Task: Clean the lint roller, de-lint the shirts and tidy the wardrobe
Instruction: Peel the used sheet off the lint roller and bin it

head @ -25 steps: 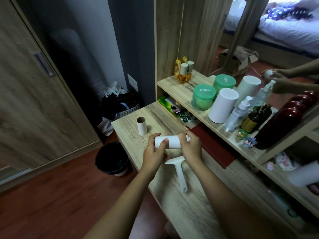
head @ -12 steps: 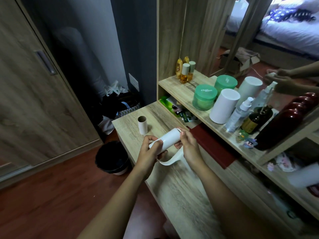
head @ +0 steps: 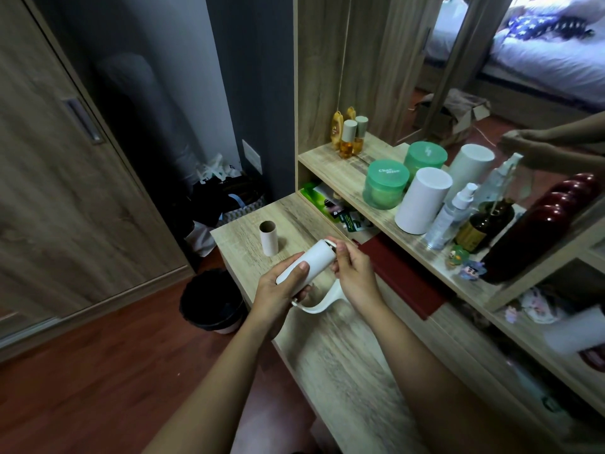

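White lint roller [head: 311, 262], tilted, its curved handle [head: 324, 304] underneath.

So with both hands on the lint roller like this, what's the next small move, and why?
Probably pick at the sheet's edge and peel. The left hand grips the white lint roller around its barrel, the right hand pinches at its far end, and an empty cardboard core stands on the desk, with the black bin below.

Shelf [head: 330, 165]: two green jars [head: 386, 188], white canisters [head: 422, 199], spray bottles [head: 450, 217]; amber bottle [head: 347, 139] far end
Desk [head: 343, 355]: upright cardboard tube [head: 269, 239]
Floor: black bin [head: 211, 301] beside desk
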The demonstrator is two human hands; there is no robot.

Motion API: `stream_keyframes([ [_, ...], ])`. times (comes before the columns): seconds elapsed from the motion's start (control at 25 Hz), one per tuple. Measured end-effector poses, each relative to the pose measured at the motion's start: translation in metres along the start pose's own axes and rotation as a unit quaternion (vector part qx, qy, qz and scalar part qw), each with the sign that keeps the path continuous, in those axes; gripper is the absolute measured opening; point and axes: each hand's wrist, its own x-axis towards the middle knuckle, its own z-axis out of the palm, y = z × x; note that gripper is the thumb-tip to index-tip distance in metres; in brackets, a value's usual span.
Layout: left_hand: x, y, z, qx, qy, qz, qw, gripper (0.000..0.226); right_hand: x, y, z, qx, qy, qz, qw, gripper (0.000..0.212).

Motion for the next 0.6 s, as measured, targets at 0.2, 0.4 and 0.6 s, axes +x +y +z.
stream_keyframes([
  [0.2, 0.0021, -0.0059, 0.0037, 0.018, 0.049, 0.015, 0.998, 0.02, 0.0001, 0.0046, 0.0025, -0.005, 0.024, 0.02, 0.999, 0.036],
  [0.4, 0.0036, -0.0043, 0.0016, 0.051, 0.03, 0.021, 0.998, 0.02, -0.0002, 0.0043, -0.0016, -0.009, 0.031, 0.012, 0.999, 0.033],
  [0.6, 0.0027, -0.0055, -0.0017, 0.046, 0.026, 0.018, 0.998, 0.026, 0.0004, 0.0065, -0.0027, -0.02, 0.022, 0.005, 1.0, 0.032],
])
